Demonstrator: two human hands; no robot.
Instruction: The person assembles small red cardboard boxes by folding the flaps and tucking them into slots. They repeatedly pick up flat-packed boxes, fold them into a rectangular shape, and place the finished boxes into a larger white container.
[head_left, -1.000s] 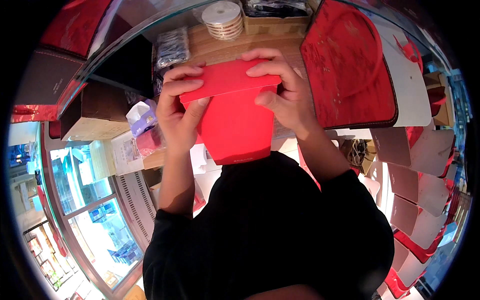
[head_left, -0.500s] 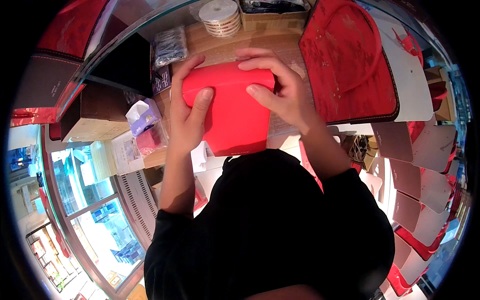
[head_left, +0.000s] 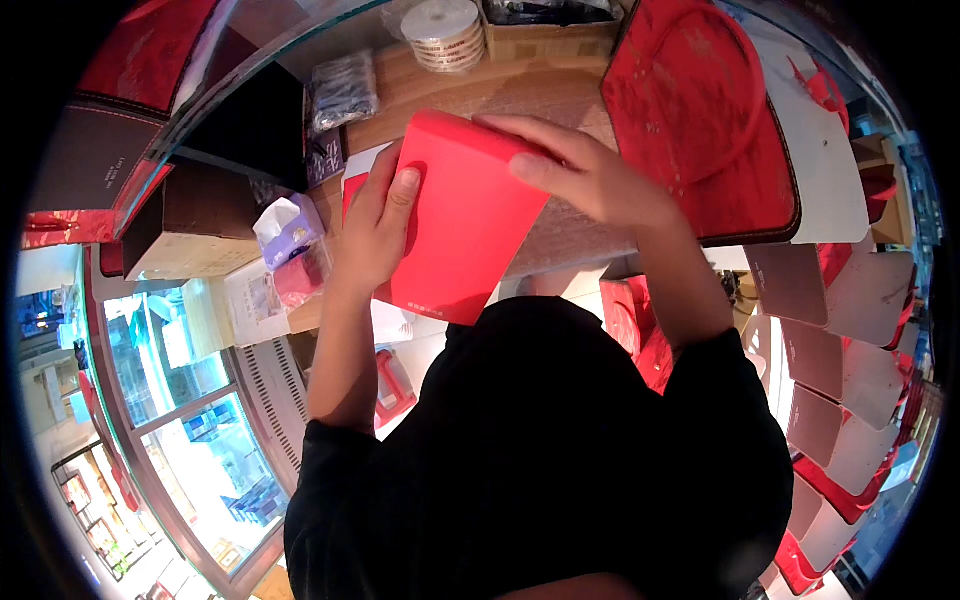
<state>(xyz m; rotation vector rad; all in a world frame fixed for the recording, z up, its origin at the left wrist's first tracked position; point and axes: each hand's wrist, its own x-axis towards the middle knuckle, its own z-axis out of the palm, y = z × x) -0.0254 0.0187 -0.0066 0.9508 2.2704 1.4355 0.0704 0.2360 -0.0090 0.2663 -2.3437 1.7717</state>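
A flat-faced red box (head_left: 465, 220) with a rounded upper edge is held up between my two hands, tilted so its upper right corner drops. My left hand (head_left: 372, 230) grips its left side, thumb on the front face and fingers hidden behind. At the upper right corner my right hand (head_left: 600, 178) is closed on the edge, thumb in front and the other fingers along the top and behind. A pale strip with a red edge shows beside the left hand's fingers; I cannot tell whether it belongs to the box.
Right of the hands a large red bag (head_left: 700, 130) with a looped handle lies on the wooden counter (head_left: 560, 95). Behind are a stack of white ribbon spools (head_left: 440, 35) and a cardboard box (head_left: 550, 40). A purple tissue pack (head_left: 288, 230) sits left, below a glass edge.
The red box has turned clockwise and tipped, its lower end swinging left. My right hand has slid to its upper right corner, while the left still holds the left side.
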